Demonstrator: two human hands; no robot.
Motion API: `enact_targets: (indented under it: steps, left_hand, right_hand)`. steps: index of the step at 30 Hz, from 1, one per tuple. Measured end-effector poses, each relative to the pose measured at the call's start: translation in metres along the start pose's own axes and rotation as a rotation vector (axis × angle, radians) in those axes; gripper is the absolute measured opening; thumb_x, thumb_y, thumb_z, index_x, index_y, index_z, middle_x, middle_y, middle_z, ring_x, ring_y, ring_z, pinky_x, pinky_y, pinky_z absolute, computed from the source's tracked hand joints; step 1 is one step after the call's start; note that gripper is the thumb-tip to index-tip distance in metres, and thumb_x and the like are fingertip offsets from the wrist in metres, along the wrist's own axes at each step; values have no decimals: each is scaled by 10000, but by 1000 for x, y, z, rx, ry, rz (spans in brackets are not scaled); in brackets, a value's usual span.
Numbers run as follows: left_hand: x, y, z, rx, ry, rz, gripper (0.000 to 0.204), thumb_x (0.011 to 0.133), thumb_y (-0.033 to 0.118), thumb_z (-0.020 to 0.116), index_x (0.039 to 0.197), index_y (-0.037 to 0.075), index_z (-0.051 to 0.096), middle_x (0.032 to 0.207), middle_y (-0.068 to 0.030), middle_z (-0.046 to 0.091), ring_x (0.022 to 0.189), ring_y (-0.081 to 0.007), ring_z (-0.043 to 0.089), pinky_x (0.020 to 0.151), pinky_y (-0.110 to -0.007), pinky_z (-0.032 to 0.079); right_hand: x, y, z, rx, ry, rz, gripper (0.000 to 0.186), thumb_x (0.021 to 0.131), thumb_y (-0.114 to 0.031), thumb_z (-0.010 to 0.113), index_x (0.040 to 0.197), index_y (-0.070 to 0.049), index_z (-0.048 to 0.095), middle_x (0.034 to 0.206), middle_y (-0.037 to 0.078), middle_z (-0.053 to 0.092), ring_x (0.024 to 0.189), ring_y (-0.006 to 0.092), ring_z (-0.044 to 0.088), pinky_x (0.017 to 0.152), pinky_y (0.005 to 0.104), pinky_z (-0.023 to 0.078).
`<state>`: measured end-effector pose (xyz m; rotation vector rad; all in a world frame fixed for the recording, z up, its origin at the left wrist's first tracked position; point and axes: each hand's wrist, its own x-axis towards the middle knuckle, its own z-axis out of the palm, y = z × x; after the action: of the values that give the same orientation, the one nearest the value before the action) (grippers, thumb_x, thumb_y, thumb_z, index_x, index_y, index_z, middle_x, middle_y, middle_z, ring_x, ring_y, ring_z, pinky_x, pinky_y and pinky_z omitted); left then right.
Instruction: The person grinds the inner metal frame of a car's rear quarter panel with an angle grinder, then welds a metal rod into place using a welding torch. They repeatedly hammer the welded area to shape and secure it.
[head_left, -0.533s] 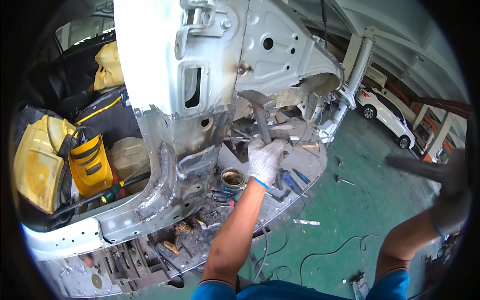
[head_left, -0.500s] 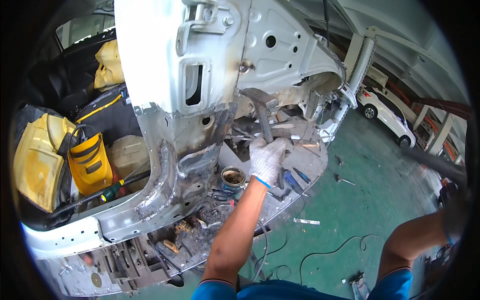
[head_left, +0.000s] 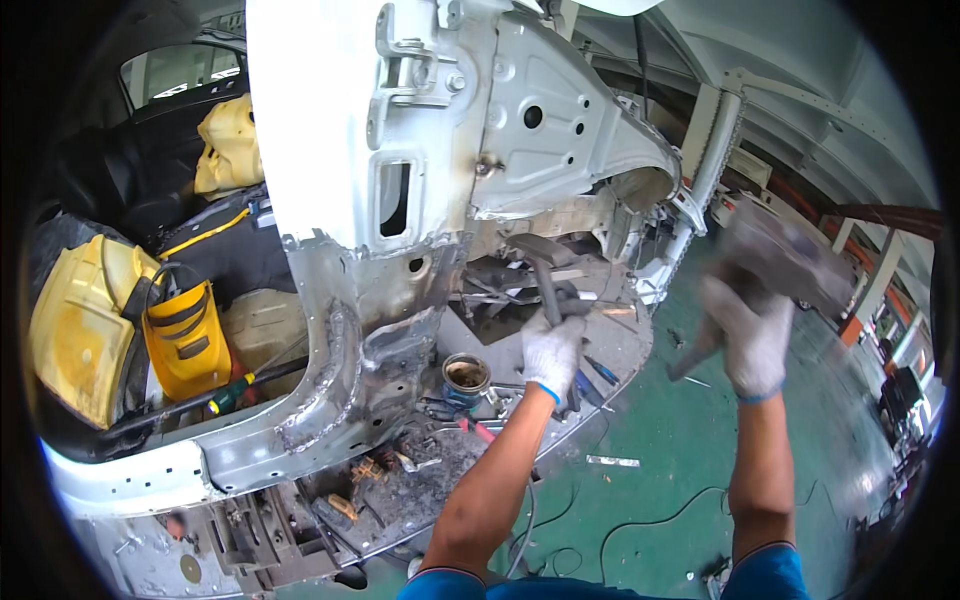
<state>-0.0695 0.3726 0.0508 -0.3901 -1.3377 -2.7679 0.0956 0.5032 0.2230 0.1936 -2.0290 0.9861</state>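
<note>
My left hand [head_left: 553,355], in a pale knitted glove with a blue cuff, grips a bent dark metal bar [head_left: 546,285]. The bar's wider head points up toward the lower edge of the grey car body panel [head_left: 545,150], apart from it. Raised at the right, my right hand [head_left: 755,345], in a matching glove, is wrapped round a heavy hammer [head_left: 800,262]. Motion blurs the hammer's blocky head; its handle sticks out low on the left of the hand. Scorched, bare metal [head_left: 400,290] shows on the car's pillar.
An open can [head_left: 466,375] stands beside pliers and scattered tools on the grey platform [head_left: 625,335]. Yellow foam pieces [head_left: 85,330] and a green-handled screwdriver [head_left: 232,394] lie at the left. A cable [head_left: 650,513] and metal strip [head_left: 612,461] lie on the green floor.
My right hand has swung in from the far right edge, bringing the hammer up into view. My left hand and the bar have shifted slightly right and down in the picture.
</note>
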Motion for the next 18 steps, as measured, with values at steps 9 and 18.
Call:
enact_targets:
  steps: [9, 18]
  left_hand:
    - [20, 28, -21, 3, -34, 90, 160, 906, 12, 712, 1021, 47, 819, 777, -10, 713, 585, -73, 568, 514, -255, 426]
    - [23, 29, -27, -15, -18, 59, 153, 919, 8, 741, 1057, 34, 800, 749, -11, 696, 540, -79, 537, 514, -258, 444]
  right_hand:
    - [-46, 30, -29, 92, 151, 126, 282, 911, -52, 811, 1173, 16, 732, 913, 87, 729, 599, 154, 630, 520, 310, 498]
    - [-33, -41, -72, 294, 324, -323, 272, 985, -89, 698, 1248, -20, 688, 820, 40, 647, 608, 130, 568, 565, 314, 456]
